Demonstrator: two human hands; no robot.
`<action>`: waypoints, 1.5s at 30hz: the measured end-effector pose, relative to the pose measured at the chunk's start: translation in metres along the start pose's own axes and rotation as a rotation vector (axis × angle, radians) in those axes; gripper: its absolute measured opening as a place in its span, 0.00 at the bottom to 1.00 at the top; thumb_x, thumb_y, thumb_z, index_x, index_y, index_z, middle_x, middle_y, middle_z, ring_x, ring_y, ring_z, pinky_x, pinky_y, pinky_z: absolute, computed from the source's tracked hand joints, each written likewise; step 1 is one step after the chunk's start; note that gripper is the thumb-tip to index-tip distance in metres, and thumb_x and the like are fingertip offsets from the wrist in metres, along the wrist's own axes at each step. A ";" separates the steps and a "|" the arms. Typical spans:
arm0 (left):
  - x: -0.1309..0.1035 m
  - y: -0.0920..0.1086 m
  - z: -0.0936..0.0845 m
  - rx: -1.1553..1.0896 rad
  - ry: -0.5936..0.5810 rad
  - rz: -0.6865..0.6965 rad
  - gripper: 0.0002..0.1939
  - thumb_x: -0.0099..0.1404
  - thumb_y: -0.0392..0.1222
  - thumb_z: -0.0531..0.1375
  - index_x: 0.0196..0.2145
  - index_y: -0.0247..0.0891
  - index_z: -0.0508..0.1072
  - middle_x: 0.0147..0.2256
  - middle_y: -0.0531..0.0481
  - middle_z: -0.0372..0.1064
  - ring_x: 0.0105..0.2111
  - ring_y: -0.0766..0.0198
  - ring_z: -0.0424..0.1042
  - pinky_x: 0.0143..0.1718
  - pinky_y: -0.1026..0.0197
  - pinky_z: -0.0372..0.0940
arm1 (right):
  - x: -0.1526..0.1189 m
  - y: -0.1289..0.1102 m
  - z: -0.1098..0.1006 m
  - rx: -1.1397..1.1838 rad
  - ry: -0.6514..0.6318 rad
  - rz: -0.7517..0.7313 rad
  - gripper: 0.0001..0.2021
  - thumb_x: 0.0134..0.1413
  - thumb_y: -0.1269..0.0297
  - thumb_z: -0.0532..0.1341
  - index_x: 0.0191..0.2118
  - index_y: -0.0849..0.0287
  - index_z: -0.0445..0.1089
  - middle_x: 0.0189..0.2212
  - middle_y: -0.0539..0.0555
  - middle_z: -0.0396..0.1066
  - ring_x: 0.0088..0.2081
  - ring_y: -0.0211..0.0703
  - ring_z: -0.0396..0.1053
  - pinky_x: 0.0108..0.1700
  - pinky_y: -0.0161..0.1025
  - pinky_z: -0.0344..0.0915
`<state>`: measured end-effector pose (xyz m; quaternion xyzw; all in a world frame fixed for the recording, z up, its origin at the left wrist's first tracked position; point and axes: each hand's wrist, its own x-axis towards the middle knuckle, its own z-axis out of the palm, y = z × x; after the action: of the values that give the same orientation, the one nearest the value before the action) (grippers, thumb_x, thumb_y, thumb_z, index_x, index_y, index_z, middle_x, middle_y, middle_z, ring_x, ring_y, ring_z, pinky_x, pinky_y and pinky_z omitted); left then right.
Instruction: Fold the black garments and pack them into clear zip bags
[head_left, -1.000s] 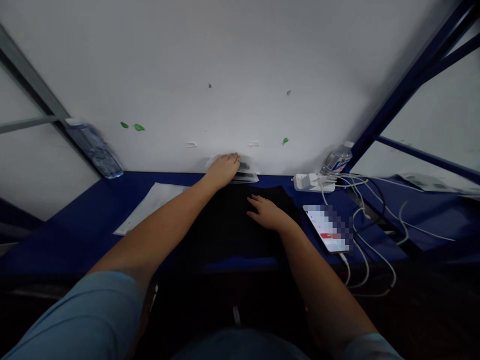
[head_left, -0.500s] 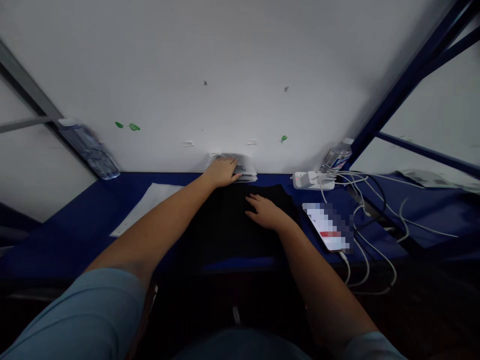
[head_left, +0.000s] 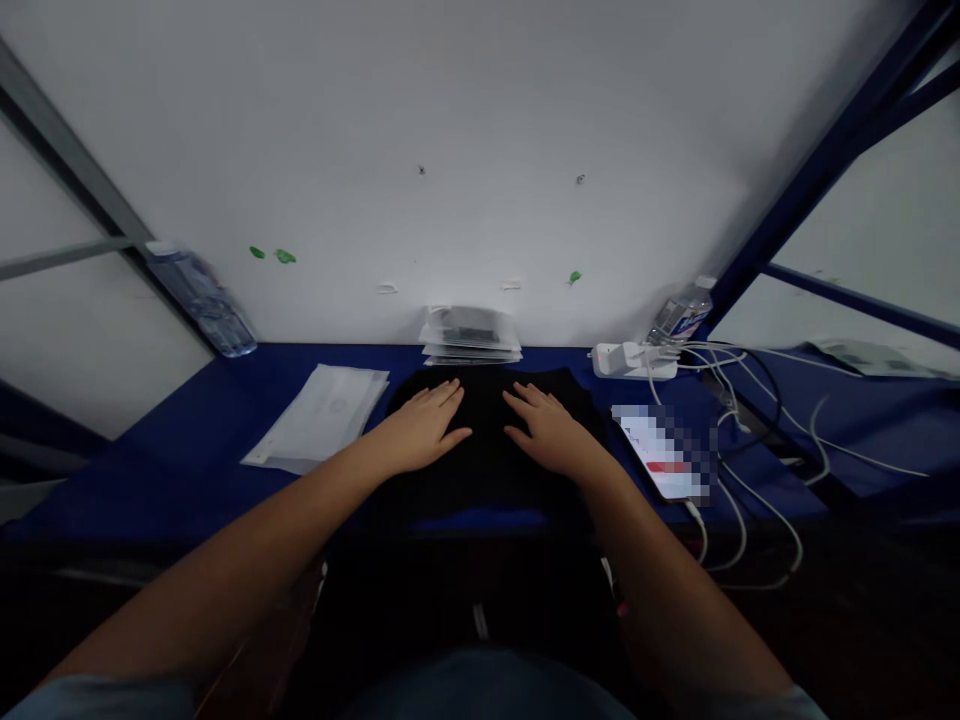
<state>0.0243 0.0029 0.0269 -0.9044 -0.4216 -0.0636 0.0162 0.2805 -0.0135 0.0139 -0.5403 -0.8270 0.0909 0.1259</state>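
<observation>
A piece of black cloth, perhaps a garment, lies spread on the blue table in front of me. My left hand rests flat on its left part, fingers stretched out and thumb apart. On its right part lies my right hand, palm down with the fingers spread. Neither hand grips anything. Just behind the cloth, against the wall, sits a small stack of clear plastic packets. To the left of the cloth are flat whitish plastic bags.
At the right lies a charging phone, its screen blurred out. Behind it are a white power strip, tangled white cables and a plastic bottle. A larger bottle leans at the back left. A white wall closes the back.
My left hand has come back from the plastic packets at the wall and now lies on the black cloth. My right hand stays on the cloth. The view has shifted slightly.
</observation>
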 end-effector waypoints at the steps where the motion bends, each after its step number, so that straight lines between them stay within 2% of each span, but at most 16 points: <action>1: -0.009 0.001 0.004 -0.010 -0.018 0.001 0.35 0.75 0.57 0.47 0.69 0.27 0.54 0.70 0.30 0.47 0.70 0.47 0.50 0.68 0.45 0.51 | -0.008 0.000 0.001 -0.002 0.008 -0.012 0.30 0.66 0.56 0.56 0.71 0.56 0.55 0.72 0.61 0.48 0.73 0.57 0.45 0.70 0.59 0.46; 6: -0.033 -0.001 0.022 -0.030 -0.054 -0.015 0.37 0.75 0.58 0.48 0.70 0.28 0.52 0.71 0.30 0.44 0.71 0.47 0.48 0.69 0.44 0.48 | -0.040 0.005 0.013 -0.055 -0.009 0.040 0.31 0.67 0.50 0.53 0.72 0.54 0.53 0.72 0.59 0.48 0.73 0.58 0.45 0.70 0.61 0.46; 11: -0.037 -0.002 0.035 -0.025 0.024 -0.001 0.36 0.76 0.59 0.46 0.71 0.32 0.51 0.71 0.33 0.46 0.71 0.49 0.48 0.69 0.43 0.48 | -0.045 0.006 0.020 -0.087 -0.010 0.038 0.31 0.68 0.50 0.52 0.72 0.54 0.52 0.73 0.57 0.46 0.73 0.56 0.43 0.71 0.59 0.45; 16: -0.041 -0.004 0.031 -0.032 0.015 -0.003 0.35 0.76 0.58 0.47 0.70 0.32 0.52 0.71 0.34 0.46 0.71 0.49 0.48 0.69 0.44 0.49 | -0.046 0.007 0.016 -0.076 -0.027 0.022 0.33 0.67 0.46 0.53 0.72 0.55 0.52 0.73 0.59 0.45 0.73 0.57 0.41 0.71 0.60 0.44; 20: -0.055 -0.005 0.019 -0.090 -0.006 0.121 0.36 0.75 0.58 0.51 0.72 0.36 0.49 0.72 0.37 0.43 0.71 0.53 0.47 0.69 0.48 0.50 | -0.055 0.010 0.011 -0.053 -0.069 -0.085 0.38 0.62 0.43 0.59 0.72 0.53 0.53 0.73 0.58 0.45 0.74 0.58 0.40 0.71 0.62 0.43; 23: -0.063 -0.007 0.017 -0.141 -0.025 0.195 0.34 0.75 0.54 0.53 0.71 0.41 0.51 0.71 0.42 0.46 0.70 0.56 0.50 0.69 0.50 0.50 | -0.062 0.013 0.007 -0.051 -0.085 -0.152 0.33 0.65 0.48 0.59 0.71 0.53 0.55 0.72 0.58 0.48 0.73 0.56 0.44 0.71 0.61 0.46; 28: -0.060 -0.007 0.019 -0.199 0.003 0.166 0.23 0.76 0.45 0.51 0.66 0.45 0.63 0.67 0.49 0.59 0.66 0.58 0.60 0.68 0.52 0.55 | -0.063 0.011 0.004 -0.069 -0.067 -0.176 0.24 0.67 0.66 0.53 0.67 0.57 0.62 0.69 0.59 0.57 0.70 0.54 0.54 0.68 0.59 0.54; 36: -0.065 -0.008 0.006 -0.189 0.056 0.152 0.21 0.77 0.45 0.48 0.61 0.44 0.69 0.62 0.51 0.67 0.63 0.61 0.65 0.65 0.53 0.59 | -0.072 0.018 0.001 -0.120 -0.010 -0.170 0.33 0.52 0.81 0.53 0.66 0.62 0.64 0.66 0.58 0.63 0.67 0.53 0.60 0.67 0.52 0.60; 40: -0.068 -0.010 0.009 -0.147 0.040 0.170 0.20 0.75 0.47 0.53 0.60 0.43 0.70 0.62 0.49 0.67 0.63 0.58 0.66 0.65 0.50 0.59 | -0.075 0.025 0.004 -0.105 0.089 -0.063 0.31 0.52 0.83 0.51 0.62 0.62 0.69 0.62 0.59 0.68 0.63 0.52 0.66 0.65 0.50 0.64; 45: -0.068 -0.009 0.011 -0.115 0.015 0.198 0.24 0.72 0.45 0.56 0.64 0.42 0.66 0.64 0.47 0.63 0.63 0.57 0.65 0.66 0.51 0.58 | -0.077 0.025 0.005 -0.018 0.217 0.015 0.31 0.55 0.82 0.50 0.62 0.59 0.69 0.58 0.57 0.72 0.60 0.49 0.70 0.63 0.49 0.67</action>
<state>-0.0253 -0.0423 0.0071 -0.9405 -0.3259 -0.0927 -0.0265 0.3304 -0.0743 -0.0062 -0.5542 -0.8053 0.0256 0.2092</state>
